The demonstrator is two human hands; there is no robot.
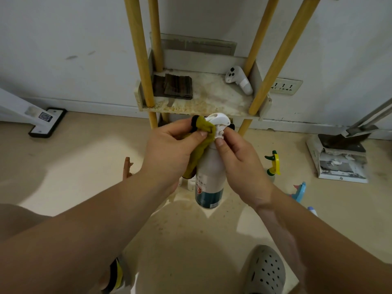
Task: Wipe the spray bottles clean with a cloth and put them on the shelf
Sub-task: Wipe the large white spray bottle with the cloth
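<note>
Hands meet at the middle of the head view, in front of the shelf [203, 105]. The left hand [169, 153] pinches an olive cloth [204, 128] between thumb and curled fingers, pressing it against the white trigger head of a spray bottle [209, 175]. The cloth trails down the bottle's left side, under the palm. The right hand [241, 164] grips the bottle's neck from three o'clock, fingers wrapped round it, thumb up beside the trigger. The bottle hangs roughly upright, white at the top with a teal band near its base, held off the floor just below the shelf's front edge.

On the shelf, at eleven o'clock from the hands, a folded brown rag [172, 87] lies flat; at one o'clock a white controller [238, 80] lies near a yellow post [280, 58].

On the floor at three o'clock stands a bottle with a yellow and green trigger [273, 164], and a blue one [299, 192] is just beyond the right wrist. A dustpan [341, 143] sits farther right, by the wall. A grey clog [265, 270] shows at five o'clock.
</note>
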